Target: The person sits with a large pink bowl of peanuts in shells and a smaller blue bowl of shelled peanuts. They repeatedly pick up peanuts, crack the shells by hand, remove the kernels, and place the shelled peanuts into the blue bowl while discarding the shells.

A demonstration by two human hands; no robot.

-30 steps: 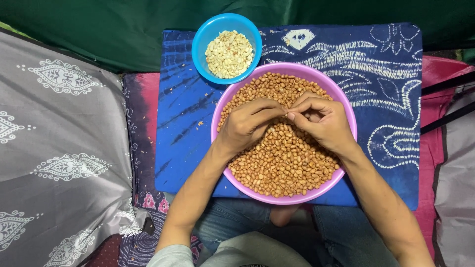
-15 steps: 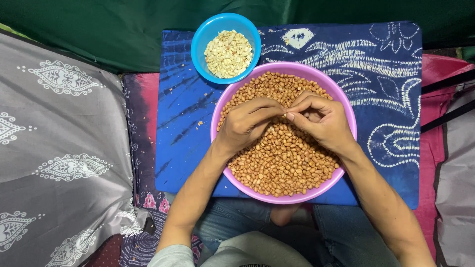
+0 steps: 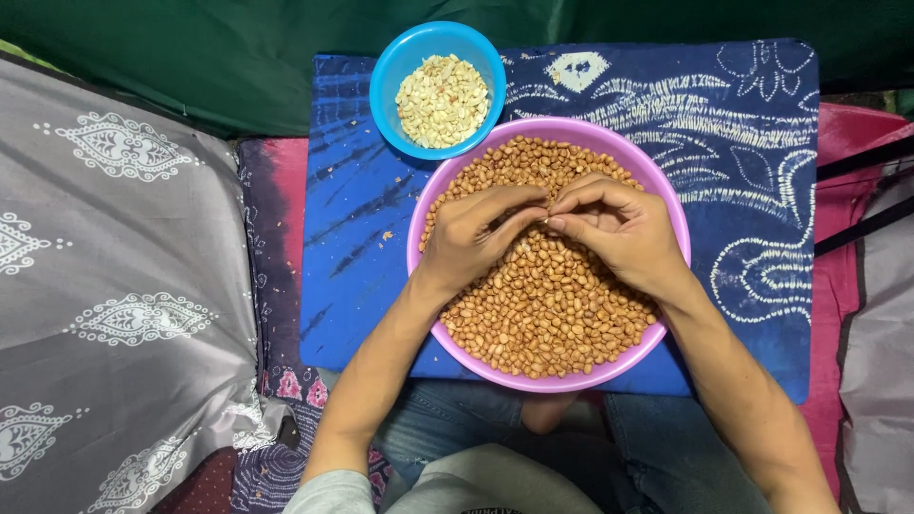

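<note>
Whatever is pinched between the fingertips of the left hand (image 3: 473, 231) and the right hand (image 3: 619, 230) is too small to identify; the thumbs and fingertips cover it. Both hands hide the brown peanuts (image 3: 552, 305) beneath them in the pink bowl (image 3: 424, 214). The near rim of that bowl conceals part of the blue patterned cloth (image 3: 352, 238). The person's upper arms and body are cut off by the near edge. The grey patterned fabric (image 3: 105, 286) runs off the left edge, and the grey material (image 3: 881, 362) on the right is cut off likewise.

No packages, labels, signs or screens in view.
</note>
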